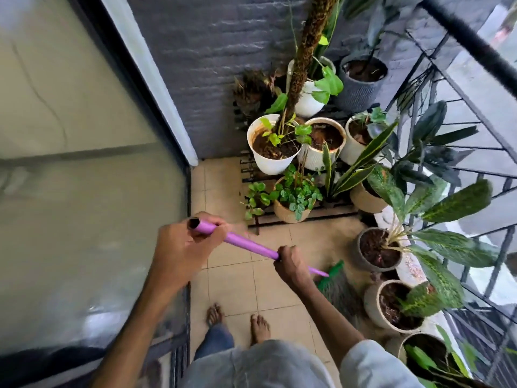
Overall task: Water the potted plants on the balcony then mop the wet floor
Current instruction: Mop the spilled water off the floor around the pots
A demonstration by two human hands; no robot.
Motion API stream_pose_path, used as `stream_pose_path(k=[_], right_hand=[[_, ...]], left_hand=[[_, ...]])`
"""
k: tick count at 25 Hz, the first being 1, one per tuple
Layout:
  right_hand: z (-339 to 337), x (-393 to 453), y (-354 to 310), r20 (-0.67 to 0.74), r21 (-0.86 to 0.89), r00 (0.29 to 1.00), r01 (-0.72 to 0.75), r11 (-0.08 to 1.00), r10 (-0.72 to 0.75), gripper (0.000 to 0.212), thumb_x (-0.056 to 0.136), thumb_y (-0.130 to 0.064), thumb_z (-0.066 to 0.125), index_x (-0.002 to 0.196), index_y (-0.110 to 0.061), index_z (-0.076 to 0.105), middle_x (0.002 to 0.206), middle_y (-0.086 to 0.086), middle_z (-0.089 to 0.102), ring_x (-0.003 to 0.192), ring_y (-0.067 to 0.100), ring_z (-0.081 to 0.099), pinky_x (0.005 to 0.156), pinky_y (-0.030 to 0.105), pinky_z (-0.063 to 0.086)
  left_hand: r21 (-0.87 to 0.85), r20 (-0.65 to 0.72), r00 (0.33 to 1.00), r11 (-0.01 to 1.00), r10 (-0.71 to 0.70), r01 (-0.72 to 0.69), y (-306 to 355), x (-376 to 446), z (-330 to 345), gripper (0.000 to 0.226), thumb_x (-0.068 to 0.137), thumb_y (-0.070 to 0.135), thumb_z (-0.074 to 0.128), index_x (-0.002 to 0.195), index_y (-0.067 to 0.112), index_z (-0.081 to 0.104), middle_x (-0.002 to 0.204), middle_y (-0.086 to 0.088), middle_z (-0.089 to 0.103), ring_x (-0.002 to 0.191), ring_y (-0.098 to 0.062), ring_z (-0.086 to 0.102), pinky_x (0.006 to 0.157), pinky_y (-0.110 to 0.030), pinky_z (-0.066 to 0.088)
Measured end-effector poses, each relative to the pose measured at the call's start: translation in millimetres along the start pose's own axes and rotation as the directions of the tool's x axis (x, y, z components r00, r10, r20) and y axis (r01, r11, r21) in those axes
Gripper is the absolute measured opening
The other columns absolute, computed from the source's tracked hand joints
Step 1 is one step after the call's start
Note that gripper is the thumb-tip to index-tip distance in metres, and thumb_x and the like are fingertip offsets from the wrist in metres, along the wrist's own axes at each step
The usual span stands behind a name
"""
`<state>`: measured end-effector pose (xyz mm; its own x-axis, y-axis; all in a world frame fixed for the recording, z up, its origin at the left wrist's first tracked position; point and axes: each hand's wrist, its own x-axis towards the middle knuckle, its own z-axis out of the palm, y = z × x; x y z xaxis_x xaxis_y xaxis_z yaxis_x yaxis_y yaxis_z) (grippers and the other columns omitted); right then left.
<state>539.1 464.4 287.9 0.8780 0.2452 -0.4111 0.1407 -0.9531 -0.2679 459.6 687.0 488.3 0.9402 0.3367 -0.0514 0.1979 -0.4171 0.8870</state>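
I hold a purple handle (246,245) that slants down to the right. My left hand (184,245) grips its black-capped top end. My right hand (292,266) grips it lower down. The handle ends in a green head with dark bristles (335,289) resting on the beige tiled floor (232,281), blurred, right beside a grey pot (361,256). White pots (272,163) with green plants stand on a black slatted rack (316,215) at the far end. A woven pot (288,212) of round-leaved greenery sits at the rack's front.
A glass sliding door (84,191) runs along the left. A dark brick wall (218,79) closes the far end. Black railing (475,163) lines the right, with several pots (375,306) along its foot. My bare feet (237,320) stand on the tiles below.
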Motion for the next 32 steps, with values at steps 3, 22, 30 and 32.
stream_pose_path(k=[3,22,30,32], right_hand=[[17.4,8.0,-56.8,-0.014,-0.035,0.982,0.189,0.981,-0.19,0.02,0.098,-0.011,0.064,0.115,-0.001,0.068,0.111,0.02,0.071,0.097,0.035,0.07,0.073,0.04,0.047],[-42.9,146.4,-319.2,-0.012,0.35,0.963,0.255,0.901,-0.269,0.023,0.099,-0.005,0.063,0.098,0.015,0.074,0.096,0.035,0.075,0.077,0.039,0.069,0.075,0.049,0.06],[-93.5,230.3,-372.0,-0.064,0.408,0.969,0.245,0.879,-0.24,0.022,0.099,-0.001,0.063,0.108,0.015,0.074,0.101,0.033,0.075,0.082,0.037,0.07,0.078,0.045,0.062],[-105.6,254.6,-382.8,-0.07,0.431,0.967,0.249,0.867,-0.243,0.021,0.097,-0.002,0.064,0.109,0.013,0.075,0.105,0.034,0.076,0.092,0.044,0.074,0.086,0.054,0.061]], left_hand=[[-0.037,-0.148,0.986,0.997,-0.073,0.069,-14.6,-28.8,-46.4,0.012,0.085,0.041,0.084,0.096,0.042,0.085,0.087,0.008,0.084,0.08,-0.023,0.082,0.077,-0.051,0.067],[0.283,-0.034,0.967,0.93,0.253,-0.234,25.0,143.7,-200.3,0.008,0.095,0.022,0.074,0.101,0.026,0.078,0.091,0.01,0.08,0.083,-0.01,0.076,0.082,-0.039,0.061],[0.132,-0.091,0.965,0.963,0.246,-0.233,20.5,225.2,-237.4,0.009,0.095,0.012,0.074,0.103,0.017,0.076,0.092,0.002,0.077,0.087,-0.024,0.078,0.087,-0.05,0.062],[0.147,-0.117,0.958,0.959,0.262,-0.244,25.1,245.1,-237.4,0.008,0.096,0.017,0.075,0.104,0.016,0.074,0.095,-0.001,0.078,0.088,-0.023,0.079,0.087,-0.05,0.063]])
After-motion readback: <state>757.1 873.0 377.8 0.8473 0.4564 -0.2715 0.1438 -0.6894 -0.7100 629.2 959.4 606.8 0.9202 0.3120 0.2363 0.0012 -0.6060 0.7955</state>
